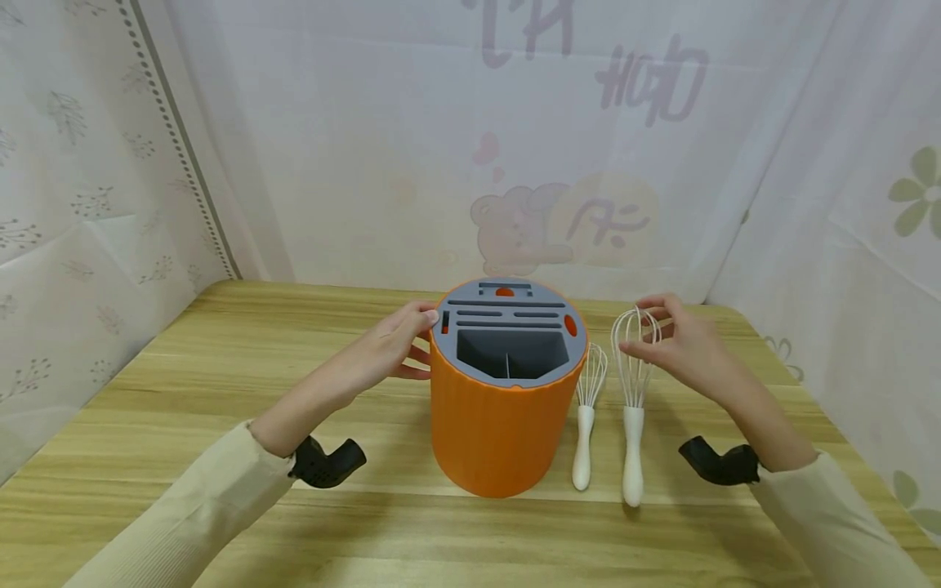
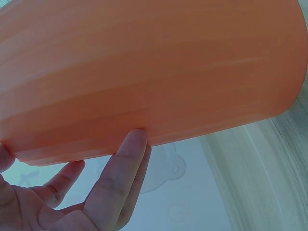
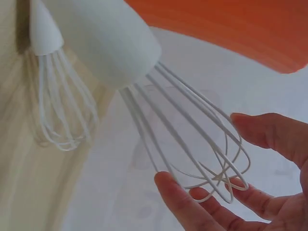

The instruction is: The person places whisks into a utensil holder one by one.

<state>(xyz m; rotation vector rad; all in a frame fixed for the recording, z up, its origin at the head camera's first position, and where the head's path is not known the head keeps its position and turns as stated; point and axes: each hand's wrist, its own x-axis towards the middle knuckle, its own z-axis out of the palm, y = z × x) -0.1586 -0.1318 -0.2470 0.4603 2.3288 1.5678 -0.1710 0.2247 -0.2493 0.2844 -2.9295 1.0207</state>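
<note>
An orange cylindrical utensil holder (image 1: 500, 441) with a grey slotted top (image 1: 515, 380) stands upright on the table. My left hand (image 1: 400, 339) touches its left side, thumb at the rim; the left wrist view shows the fingers (image 2: 115, 183) fairly straight against the orange wall. On the right, my right hand (image 1: 680, 343) holds the larger white whisk (image 1: 633, 449) by its wire loops, which the right wrist view shows between thumb and fingers (image 3: 178, 197). Between that whisk and the holder is a smaller white whisk (image 1: 582, 449), apart from both hands.
The wooden table (image 1: 309, 523) reaches back to a pale printed curtain (image 1: 331, 163), and similar cloth hangs at both sides. Black curved devices are strapped to the left wrist (image 1: 323, 463) and the right wrist (image 1: 720, 463).
</note>
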